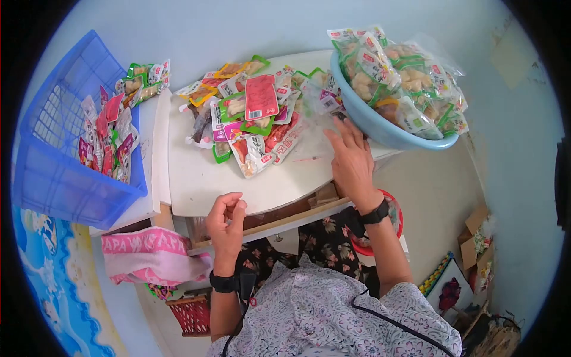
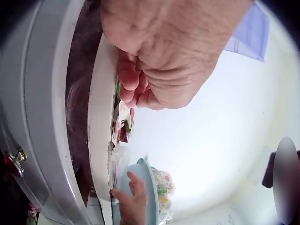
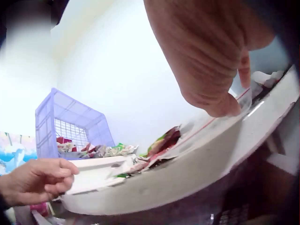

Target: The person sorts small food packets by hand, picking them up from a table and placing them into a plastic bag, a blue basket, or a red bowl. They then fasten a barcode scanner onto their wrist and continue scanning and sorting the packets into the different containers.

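Observation:
My right hand (image 1: pixel 354 160) reaches over the table beside the blue basin (image 1: pixel 380 134), its fingers spread. Under it lies a clear plastic bag (image 3: pixel 206 129) with a red line along it; the thumb overlaps the bag's edge in the right wrist view. My left hand (image 1: pixel 226 223) hovers at the table's front edge, fingers loosely curled, and no object shows in it. Beyond both hands is a loose heap of sealed snack packets (image 1: pixel 253 160), a red one (image 1: pixel 262 98) on top. More clear-fronted packets (image 1: pixel 410 77) fill the basin above its rim.
A blue plastic crate (image 1: pixel 41 172) stands tilted at the left, with pink and white packets (image 1: pixel 107 140) inside. Several packets (image 1: pixel 146 80) lie behind it. An open drawer (image 1: pixel 285 223) juts below the white tabletop (image 1: pixel 208 190). A pink towel (image 1: pixel 148 256) hangs at the left.

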{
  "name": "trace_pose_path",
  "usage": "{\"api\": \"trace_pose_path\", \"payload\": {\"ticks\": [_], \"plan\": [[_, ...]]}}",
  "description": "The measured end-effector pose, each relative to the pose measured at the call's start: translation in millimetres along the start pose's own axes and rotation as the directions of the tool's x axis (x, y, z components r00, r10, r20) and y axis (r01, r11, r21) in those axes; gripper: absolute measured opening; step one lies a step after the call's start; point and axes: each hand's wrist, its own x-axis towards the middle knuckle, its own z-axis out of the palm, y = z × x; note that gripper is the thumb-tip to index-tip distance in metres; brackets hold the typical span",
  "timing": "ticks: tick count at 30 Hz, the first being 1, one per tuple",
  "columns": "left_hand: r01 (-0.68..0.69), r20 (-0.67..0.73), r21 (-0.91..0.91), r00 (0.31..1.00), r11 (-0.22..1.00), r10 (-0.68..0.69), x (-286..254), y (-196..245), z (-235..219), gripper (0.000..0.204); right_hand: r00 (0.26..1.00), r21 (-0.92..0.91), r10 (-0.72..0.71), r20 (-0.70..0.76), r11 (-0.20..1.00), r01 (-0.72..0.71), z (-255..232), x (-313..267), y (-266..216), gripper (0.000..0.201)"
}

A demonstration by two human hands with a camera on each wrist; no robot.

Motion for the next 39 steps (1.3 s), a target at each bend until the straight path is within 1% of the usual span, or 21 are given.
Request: {"api": "trace_pose_path", "payload": {"ticks": [1, 4, 6, 8, 9, 10, 13, 14, 17, 20, 22, 24, 25, 28, 31, 33, 34, 36, 37, 38, 39], "plan": [[0.005, 0.004, 0.005, 1.0, 1.0, -0.005, 0.5, 0.8, -0.5, 0.019, 1.0, -0.015, -0.009, 0.027, 1.0, 0.009, 5.3, -1.8, 5.3, 0.033], [0.018, 0.005, 0.038, 1.0, 0.999, -0.018, 2.6, 3.3, -2.5, 0.022, 0.999, 0.205, 0.033, -0.021, 0.978, -0.028, 8.7, -1.0, 11.1, 0.03], [0.023, -0.014, 0.072, 1.0, 0.997, -0.022, 6.2, 6.1, -0.9, 0.026, 0.981, 0.442, 0.183, -0.063, 0.886, -0.137, 4.1, 6.8, 5.7, 0.021], [-0.125, 0.012, 0.288, 0.992, 0.949, 0.127, 11.8, 26.7, 4.7, 0.041, 0.947, 0.685, 0.317, -0.055, 0.702, -0.194, -15.0, 34.8, -8.4, 0.012], [-0.313, 0.115, 0.469, 0.949, 0.826, 0.294, 20.1, 43.4, 9.5, 0.051, 0.916, 0.783, 0.399, -0.03, 0.58, -0.227, -32.0, 45.3, -12.0, 0.01], [-0.497, 0.239, 0.597, 0.859, 0.63, 0.452, 34.2, 58.1, 13.0, 0.061, 0.901, 0.849, 0.432, 0.023, 0.467, -0.246, -36.2, 53.8, -13.5, 0.011], [-0.593, 0.479, 0.66, 0.805, 0.462, 0.349, 55.8, 65.2, 22.6, 0.066, 0.864, 0.977, 0.497, 0.076, 0.139, -0.165, -42.9, 65.6, -19.7, 0.013], [-0.615, 0.521, 0.646, 0.788, 0.451, 0.327, 62.0, 62.1, 26.2, 0.064, 0.859, 0.995, 0.507, 0.069, 0.031, -0.098, -43.9, 69.4, -20.6, 0.013], [-0.651, 0.596, 0.639, 0.756, 0.41, 0.271, 82.0, 43.8, 33.2, 0.056, 0.881, 0.99, 0.473, -0.028, 0.135, -0.04, -47.4, 72.5, -25.6, 0.019], [-0.626, 0.599, 0.685, 0.775, 0.373, 0.2, 99.6, 39.3, 40.3, 0.05, 0.886, 0.99, 0.463, 0.007, 0.124, -0.072, -34.8, 69.9, -20.8, 0.019], [-0.579, 0.578, 0.739, 0.808, 0.346, 0.118, 108.3, 47.6, 43.5, 0.048, 0.883, 0.999, 0.469, -0.002, 0.045, -0.022, -42.1, 66.9, -20.7, 0.015], [-0.566, 0.55, 0.766, 0.822, 0.305, 0.147, 126.1, 33.8, 47.9, 0.045, 0.865, 1.0, 0.501, -0.002, -0.022, 0.015, -60.8, 66.1, -26.1, 0.016], [-0.566, 0.544, 0.773, 0.824, 0.286, 0.16, 136.0, 24.3, 52.2, 0.043, 0.877, 1.0, 0.48, -0.012, 0.011, 0.008, -67.1, 66.4, -24.6, 0.018], [-0.538, 0.51, 0.801, 0.843, 0.261, 0.17, 171.4, 1.2, 60.7, 0.042, 0.886, 0.992, 0.464, 0.009, -0.117, 0.052, -75.8, 67.9, -26.5, 0.019], [-0.547, 0.476, 0.792, 0.832, 0.272, 0.285, 209.8, -38.2, 58.8, 0.042, 0.862, 0.918, 0.482, 0.156, -0.394, 0.054, -76.3, 60.3, -36.2, 0.019], [-0.628, 0.54, 0.755, 0.759, 0.191, 0.364, 214.2, -41.4, 49.5, 0.042, 0.925, 0.821, 0.323, 0.199, -0.571, 0.023, -53.7, 51.7, -40.5, 0.02], [-0.69, 0.596, 0.713, 0.689, 0.122, 0.414, 210.9, -34.4, 41.0, 0.042, 0.943, 0.766, 0.259, 0.209, -0.643, 0.007, -40.1, 47.5, -42.1, 0.02], [-0.816, 0.722, 0.576, 0.477, -0.053, 0.502, 192.6, -13.9, 22.0, 0.042, 0.847, 0.802, 0.205, 0.491, -0.485, -0.348, -17.3, 38.5, -48.3, 0.02], [-0.848, 0.732, 0.526, 0.414, -0.061, 0.542, 183.0, -6.6, 12.4, 0.042, 0.804, 0.758, 0.195, 0.561, -0.512, -0.405, 6.0, 30.7, -48.1, 0.02], [-0.861, 0.708, 0.509, 0.405, -0.019, 0.578, 176.0, 1.0, 3.6, 0.043, 0.766, 0.709, 0.168, 0.621, -0.537, -0.456, 22.7, 20.9, -45.9, 0.02], [-0.856, 0.657, 0.512, 0.445, 0.074, 0.609, 172.1, 6.9, -5.9, 0.043, 0.754, 0.722, 0.2, 0.626, -0.513, -0.464, 22.3, 11.9, -44.2, 0.02]]}}
